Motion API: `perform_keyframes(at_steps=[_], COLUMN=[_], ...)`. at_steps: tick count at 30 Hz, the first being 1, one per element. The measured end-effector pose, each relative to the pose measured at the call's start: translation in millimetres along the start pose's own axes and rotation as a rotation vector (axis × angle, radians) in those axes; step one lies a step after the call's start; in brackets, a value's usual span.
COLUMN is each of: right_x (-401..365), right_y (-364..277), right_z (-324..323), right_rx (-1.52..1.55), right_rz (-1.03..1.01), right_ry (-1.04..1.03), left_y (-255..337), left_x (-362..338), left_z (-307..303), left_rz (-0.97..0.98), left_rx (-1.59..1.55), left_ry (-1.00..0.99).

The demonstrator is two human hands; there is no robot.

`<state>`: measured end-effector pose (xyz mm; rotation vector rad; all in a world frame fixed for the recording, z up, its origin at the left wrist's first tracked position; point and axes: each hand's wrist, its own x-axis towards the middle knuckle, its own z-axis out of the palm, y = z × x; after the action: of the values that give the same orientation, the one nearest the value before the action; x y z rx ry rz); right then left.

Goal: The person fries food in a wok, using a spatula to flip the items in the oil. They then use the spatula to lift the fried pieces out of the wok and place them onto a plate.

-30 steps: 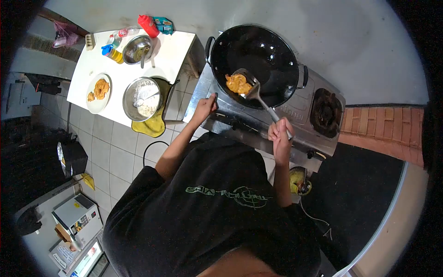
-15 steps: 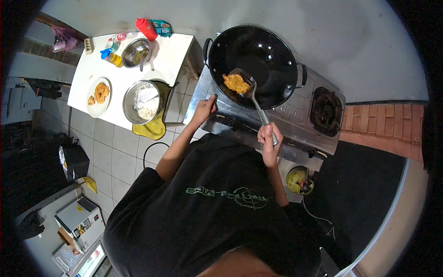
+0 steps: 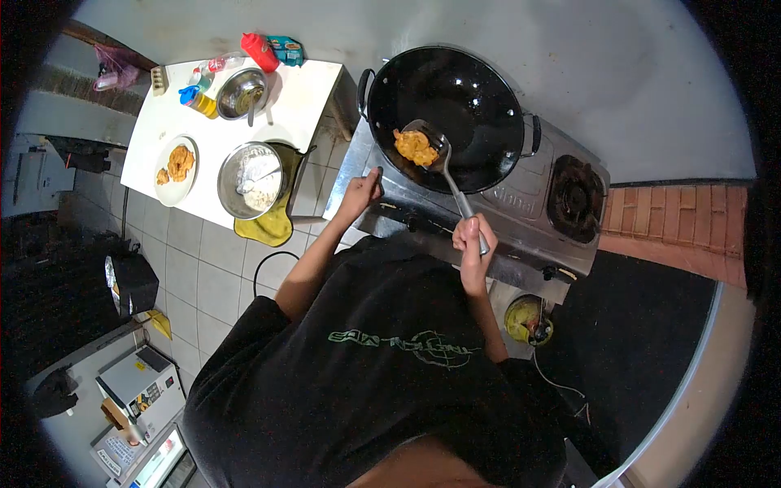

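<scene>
My right hand [image 3: 472, 244] is wrapped round the grey handle of a spatula [image 3: 455, 185]. On the spatula's dark blade rests a golden-brown fried piece of food [image 3: 416, 148], held over the near left part of a black wok [image 3: 443, 89]. Dark, shiny oil appears in the wok, which sits on a steel gas stove [image 3: 521, 207]. My left hand [image 3: 360, 197] is closed beside the stove's front left edge, below the wok's left handle. Something small and dark shows at its fingertips, too small to make out.
On the white table [image 3: 146, 122] stand a plate [image 3: 165, 193] with fried pieces, a metal bowl [image 3: 224, 195] of white flour, another bowl [image 3: 224, 104] with a utensil, and a red bottle [image 3: 259, 53]. A bare burner [image 3: 576, 198] is right of the wok.
</scene>
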<state>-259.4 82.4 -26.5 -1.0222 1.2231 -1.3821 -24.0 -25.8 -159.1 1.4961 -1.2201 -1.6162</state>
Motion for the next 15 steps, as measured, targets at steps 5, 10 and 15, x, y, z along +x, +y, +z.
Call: perform_keyframes(at_steps=[5, 10, 15], right_x=[-1.6, -3.0, -1.3], right_y=[-3.5, -4.0, -3.3], right_z=[1.9, 1.0, -1.3], right_rx=[-0.006, -0.044, 0.001], right_rz=[-0.023, -0.002, -0.012], right_ry=[-0.01, -0.021, -0.011], left_y=[-5.2, 0.7, 4.1], left_x=[2.9, -0.8, -3.0], left_z=[0.7, 1.5, 1.5], left_rz=[0.032, 0.003, 0.004], left_rx=[-0.012, -0.045, -0.058], left_ry=[0.007, 0.005, -0.014])
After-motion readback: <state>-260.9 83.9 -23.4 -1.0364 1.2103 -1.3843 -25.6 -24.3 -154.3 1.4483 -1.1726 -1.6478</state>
